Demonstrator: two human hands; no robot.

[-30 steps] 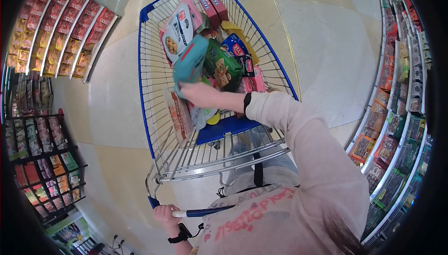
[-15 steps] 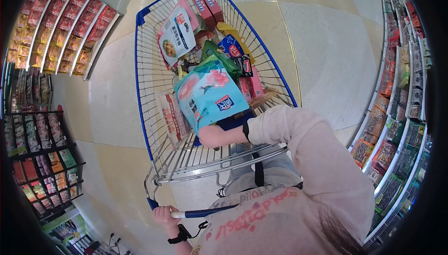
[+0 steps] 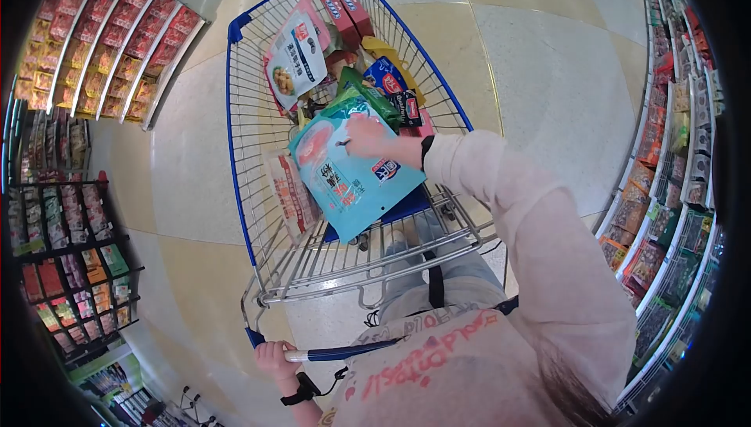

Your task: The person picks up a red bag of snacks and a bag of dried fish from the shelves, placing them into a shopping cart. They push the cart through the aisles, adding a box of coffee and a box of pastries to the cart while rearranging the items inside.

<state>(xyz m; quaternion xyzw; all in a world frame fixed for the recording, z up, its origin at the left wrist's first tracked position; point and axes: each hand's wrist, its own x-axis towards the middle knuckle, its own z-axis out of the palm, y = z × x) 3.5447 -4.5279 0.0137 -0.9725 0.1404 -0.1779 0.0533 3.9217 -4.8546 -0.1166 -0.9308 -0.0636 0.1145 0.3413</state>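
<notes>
My left hand (image 3: 275, 359) is wrapped round the end of the shopping cart handle (image 3: 344, 353). My right hand (image 3: 366, 138), blurred, is over the upper part of a light-blue printed bag (image 3: 352, 196); its fingers are not distinct. The bag lies tilted on top of other goods in the blue-rimmed cart (image 3: 229, 114). Behind it are green packaging (image 3: 368, 95), a dark blue pack (image 3: 385, 77) and a small black pack (image 3: 407, 108). A white and pink bag (image 3: 297, 66) leans at the left, with a pale red-printed pack (image 3: 292, 196) nearer me.
Red boxes (image 3: 344, 8) stand at the cart's far end. Shelves of red and yellow packs (image 3: 109, 44) rise at the left, above a black rack (image 3: 70, 263) of packets. Long curved-looking shelves (image 3: 649, 216) line the right side. Tiled floor (image 3: 547, 98) surrounds the cart.
My right hand has moved from the light-blue bag's near edge up over its front. The bag now lies lower and turned, its near edge closer to me. My left hand stays on the handle.
</notes>
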